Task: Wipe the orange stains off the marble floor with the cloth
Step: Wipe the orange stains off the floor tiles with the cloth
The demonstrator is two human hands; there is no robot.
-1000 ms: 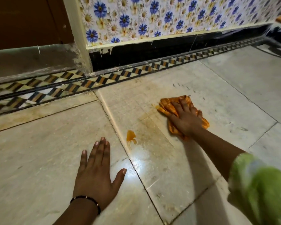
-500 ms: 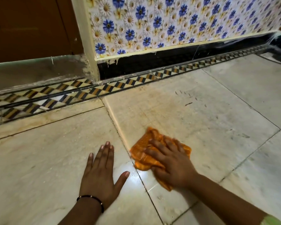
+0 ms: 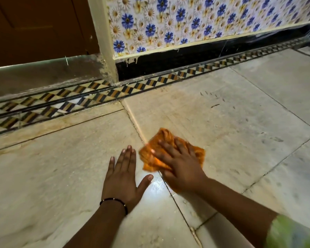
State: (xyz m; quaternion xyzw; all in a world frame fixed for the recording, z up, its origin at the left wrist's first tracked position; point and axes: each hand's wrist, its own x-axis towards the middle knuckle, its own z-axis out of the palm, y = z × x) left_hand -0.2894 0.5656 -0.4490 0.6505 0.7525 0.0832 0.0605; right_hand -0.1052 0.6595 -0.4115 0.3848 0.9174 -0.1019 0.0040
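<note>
The right hand (image 3: 182,169) lies palm-down on the orange cloth (image 3: 161,142), fingers extended and spread, pressing the cloth flat against the marble floor (image 3: 240,133). The fingers do not curl around the fabric. The cloth projects beyond the fingertips and to both sides of the hand; the part under the palm is hidden. The cloth and hand are slightly blurred.

The left hand (image 3: 123,178) rests flat on the floor just beside the cloth, fingers straight and close together, thumb angled out toward the right hand. It holds nothing. The thumb tip is near the cloth's lower edge but apart from it. A thin dark bracelet (image 3: 115,201) circles the left wrist.

A floor joint (image 3: 170,191) runs between the two hands and passes under the cloth. A bright reflection sits on the marble between the left thumb and the right wrist. A green sleeve (image 3: 292,233) covers the right upper arm. A patterned tile border (image 3: 115,92) lies well beyond both hands.
</note>
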